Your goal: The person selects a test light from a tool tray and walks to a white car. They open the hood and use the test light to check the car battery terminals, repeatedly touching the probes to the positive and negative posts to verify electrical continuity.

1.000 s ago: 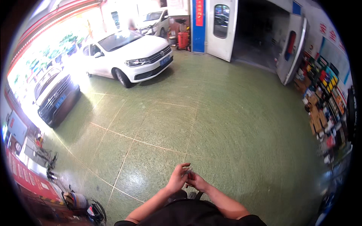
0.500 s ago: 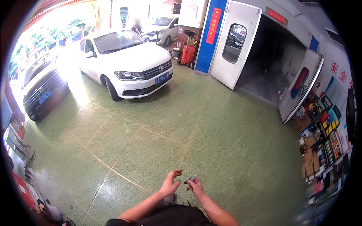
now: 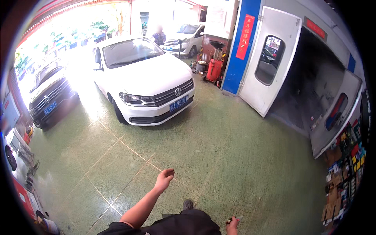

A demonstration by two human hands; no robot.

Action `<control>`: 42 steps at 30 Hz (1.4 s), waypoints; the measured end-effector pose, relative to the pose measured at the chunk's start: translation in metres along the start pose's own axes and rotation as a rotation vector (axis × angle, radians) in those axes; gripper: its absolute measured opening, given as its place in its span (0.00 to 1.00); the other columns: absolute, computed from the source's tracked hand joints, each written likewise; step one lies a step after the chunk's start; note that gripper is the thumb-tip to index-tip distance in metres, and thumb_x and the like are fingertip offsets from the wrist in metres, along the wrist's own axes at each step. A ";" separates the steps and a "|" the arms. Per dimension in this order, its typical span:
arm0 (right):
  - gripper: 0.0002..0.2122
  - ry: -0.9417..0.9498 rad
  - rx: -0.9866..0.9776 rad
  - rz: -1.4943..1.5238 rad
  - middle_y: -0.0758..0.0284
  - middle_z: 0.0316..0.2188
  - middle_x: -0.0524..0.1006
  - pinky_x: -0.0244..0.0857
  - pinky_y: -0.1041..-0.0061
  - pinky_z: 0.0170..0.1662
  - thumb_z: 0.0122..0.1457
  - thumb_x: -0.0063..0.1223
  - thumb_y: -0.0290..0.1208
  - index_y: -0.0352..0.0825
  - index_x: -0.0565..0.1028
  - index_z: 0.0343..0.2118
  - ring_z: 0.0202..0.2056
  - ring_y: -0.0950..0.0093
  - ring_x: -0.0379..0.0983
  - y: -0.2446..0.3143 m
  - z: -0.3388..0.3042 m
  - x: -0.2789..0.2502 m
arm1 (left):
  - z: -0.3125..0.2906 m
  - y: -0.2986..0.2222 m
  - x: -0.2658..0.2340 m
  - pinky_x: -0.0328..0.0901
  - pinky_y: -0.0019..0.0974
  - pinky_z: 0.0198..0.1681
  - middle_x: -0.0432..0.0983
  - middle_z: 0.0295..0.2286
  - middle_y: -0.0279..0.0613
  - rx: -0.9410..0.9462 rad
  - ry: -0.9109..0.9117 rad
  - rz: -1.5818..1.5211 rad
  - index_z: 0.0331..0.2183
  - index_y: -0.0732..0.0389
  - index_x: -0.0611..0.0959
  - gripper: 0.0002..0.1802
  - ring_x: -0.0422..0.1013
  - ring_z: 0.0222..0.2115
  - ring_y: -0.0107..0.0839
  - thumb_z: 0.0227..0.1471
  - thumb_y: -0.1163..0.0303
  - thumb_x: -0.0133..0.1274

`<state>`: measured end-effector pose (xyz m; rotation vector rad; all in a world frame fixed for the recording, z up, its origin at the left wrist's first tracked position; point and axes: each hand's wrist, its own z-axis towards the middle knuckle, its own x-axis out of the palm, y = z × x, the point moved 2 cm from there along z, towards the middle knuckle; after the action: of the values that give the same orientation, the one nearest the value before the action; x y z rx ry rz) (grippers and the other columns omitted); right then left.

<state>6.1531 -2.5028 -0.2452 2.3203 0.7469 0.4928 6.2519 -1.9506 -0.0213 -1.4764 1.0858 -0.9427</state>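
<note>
My left hand (image 3: 163, 181) reaches out in front of me above the green floor, its fingers loosely bent and nothing visible in them. Low and to the right, beside my hip, my right hand (image 3: 233, 224) is closed around a small slim object (image 3: 240, 217). One end of it looks pale and a darker bit shows on the other side of the fingers; its kind is too small to make out. The toe of my dark shoe (image 3: 188, 204) shows below the left hand.
A white car (image 3: 145, 82) stands ahead, a dark car (image 3: 51, 94) at the left. Beyond are a person (image 3: 159, 37), another light car (image 3: 184, 38) and a red wheeled tank (image 3: 214, 69). White doors (image 3: 272, 58) stand ajar at a dark room. Shelves of boxes (image 3: 333, 203) line the right side.
My hands, close together before, are now apart: the left has moved forward and left, the right down to my side with the small object. The view has shifted, and a shoe has come forward.
</note>
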 end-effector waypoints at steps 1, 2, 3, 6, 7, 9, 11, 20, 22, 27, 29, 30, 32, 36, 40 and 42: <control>0.08 -0.051 0.034 -0.020 0.69 0.26 0.69 0.59 0.70 0.20 0.67 0.55 0.33 0.40 0.68 0.37 0.18 0.75 0.62 0.004 0.015 0.028 | 0.035 -0.008 -0.003 0.68 0.39 0.62 0.81 0.52 0.50 0.002 -0.066 -0.005 0.58 0.69 0.77 0.25 0.76 0.56 0.36 0.59 0.80 0.55; 0.07 -0.093 0.054 -0.104 0.69 0.26 0.69 0.59 0.69 0.20 0.67 0.55 0.34 0.40 0.68 0.38 0.19 0.75 0.62 0.011 0.033 0.056 | 0.067 -0.012 -0.004 0.68 0.38 0.61 0.81 0.52 0.49 0.002 -0.088 -0.040 0.58 0.69 0.77 0.25 0.76 0.55 0.36 0.59 0.79 0.55; 0.07 -0.154 0.078 -0.190 0.68 0.27 0.70 0.59 0.69 0.20 0.68 0.54 0.34 0.40 0.69 0.39 0.19 0.74 0.62 0.017 0.054 0.077 | 0.098 -0.011 -0.001 0.69 0.38 0.61 0.82 0.51 0.49 -0.016 -0.100 -0.075 0.57 0.70 0.78 0.24 0.76 0.54 0.35 0.59 0.79 0.56; 0.08 0.034 0.022 -0.534 0.67 0.28 0.71 0.61 0.70 0.21 0.70 0.53 0.36 0.39 0.70 0.41 0.20 0.73 0.63 0.063 0.112 0.182 | 0.197 -0.036 -0.002 0.68 0.37 0.60 0.83 0.49 0.47 0.060 -0.157 -0.103 0.57 0.69 0.79 0.24 0.77 0.52 0.34 0.59 0.77 0.56; 0.09 0.053 0.052 -0.486 0.67 0.28 0.72 0.62 0.70 0.22 0.70 0.54 0.38 0.39 0.70 0.41 0.20 0.73 0.63 0.073 0.126 0.216 | 0.218 -0.038 -0.007 0.69 0.37 0.59 0.83 0.49 0.47 0.036 -0.198 -0.131 0.57 0.69 0.79 0.24 0.77 0.52 0.34 0.59 0.77 0.56; 0.11 0.110 0.086 -0.426 0.66 0.28 0.71 0.63 0.70 0.23 0.71 0.54 0.41 0.39 0.70 0.41 0.20 0.74 0.64 0.091 0.154 0.304 | 0.274 -0.033 -0.026 0.69 0.36 0.58 0.83 0.49 0.47 -0.029 -0.273 -0.176 0.58 0.68 0.79 0.24 0.77 0.51 0.35 0.59 0.76 0.56; 0.12 0.172 0.107 -0.405 0.67 0.28 0.71 0.64 0.70 0.24 0.71 0.54 0.42 0.39 0.69 0.42 0.21 0.74 0.64 0.105 0.184 0.389 | 0.338 0.001 -0.050 0.70 0.34 0.53 0.83 0.48 0.46 -0.127 -0.336 -0.235 0.59 0.68 0.78 0.27 0.78 0.49 0.34 0.59 0.73 0.57; 0.14 0.096 0.075 -0.474 0.65 0.31 0.70 0.62 0.67 0.24 0.72 0.54 0.44 0.37 0.69 0.42 0.20 0.73 0.61 0.184 0.277 0.616 | 0.665 0.004 -0.047 0.69 0.38 0.53 0.80 0.51 0.46 -0.297 -0.326 -0.494 0.65 0.68 0.71 0.32 0.77 0.50 0.35 0.63 0.69 0.55; 0.15 0.046 0.128 -0.518 0.65 0.31 0.70 0.62 0.66 0.24 0.72 0.54 0.45 0.36 0.69 0.42 0.20 0.73 0.61 0.177 0.278 0.663 | 0.726 -0.001 -0.060 0.68 0.41 0.58 0.77 0.56 0.50 -0.341 -0.357 -0.610 0.67 0.67 0.67 0.33 0.74 0.55 0.40 0.65 0.68 0.53; 0.15 0.059 0.117 -0.440 0.66 0.27 0.71 0.63 0.70 0.21 0.71 0.54 0.44 0.36 0.69 0.39 0.18 0.73 0.64 0.181 0.326 0.782 | 0.892 -0.004 -0.089 0.61 0.53 0.67 0.67 0.64 0.51 -0.447 -0.427 -0.886 0.64 0.66 0.68 0.28 0.65 0.65 0.49 0.67 0.66 0.49; 0.16 -0.059 0.185 -0.533 0.65 0.28 0.71 0.64 0.68 0.22 0.71 0.54 0.44 0.33 0.71 0.46 0.20 0.71 0.66 0.185 0.370 0.806 | 0.959 0.004 -0.089 0.60 0.57 0.67 0.67 0.64 0.50 -0.466 -0.447 -0.987 0.62 0.64 0.70 0.26 0.63 0.66 0.49 0.66 0.65 0.49; 0.18 -0.098 0.190 -0.544 0.64 0.31 0.72 0.65 0.65 0.24 0.72 0.53 0.45 0.32 0.70 0.49 0.22 0.69 0.66 0.182 0.387 0.829 | 0.990 0.005 -0.093 0.60 0.57 0.67 0.68 0.64 0.49 -0.435 -0.505 -1.003 0.61 0.63 0.70 0.27 0.63 0.66 0.49 0.65 0.64 0.50; 0.20 -0.170 0.220 -0.702 0.63 0.31 0.73 0.66 0.62 0.26 0.73 0.52 0.45 0.31 0.70 0.52 0.24 0.67 0.67 0.188 0.436 0.859 | 1.047 0.010 -0.092 0.59 0.58 0.68 0.68 0.64 0.49 -0.437 -0.558 -1.064 0.61 0.62 0.70 0.26 0.63 0.66 0.50 0.65 0.65 0.50; 0.19 -0.141 0.250 -0.886 0.60 0.32 0.76 0.67 0.59 0.26 0.72 0.53 0.44 0.31 0.72 0.53 0.23 0.64 0.70 0.233 0.524 0.945 | 1.138 0.013 -0.102 0.57 0.58 0.69 0.64 0.67 0.48 -0.386 -0.657 -1.132 0.70 0.60 0.61 0.41 0.61 0.68 0.50 0.61 0.59 0.55; 0.19 -0.019 0.224 -0.912 0.59 0.33 0.78 0.67 0.58 0.26 0.71 0.53 0.44 0.32 0.73 0.52 0.23 0.63 0.71 0.317 0.564 1.086 | 1.195 0.012 -0.112 0.54 0.57 0.70 0.57 0.70 0.48 -0.323 -0.850 -1.273 0.72 0.58 0.55 0.47 0.56 0.70 0.49 0.60 0.55 0.56; 0.19 0.026 0.173 -0.898 0.59 0.33 0.79 0.67 0.57 0.26 0.71 0.54 0.44 0.32 0.73 0.52 0.23 0.63 0.72 0.368 0.588 1.153 | 1.227 0.011 -0.106 0.50 0.58 0.72 0.51 0.72 0.47 -0.305 -0.821 -1.311 0.74 0.57 0.49 0.50 0.52 0.72 0.49 0.62 0.52 0.56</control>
<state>7.4818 -2.2883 -0.2506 1.8489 1.7529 0.0435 7.3816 -1.5092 -0.2337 -2.5391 -0.4992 -0.8078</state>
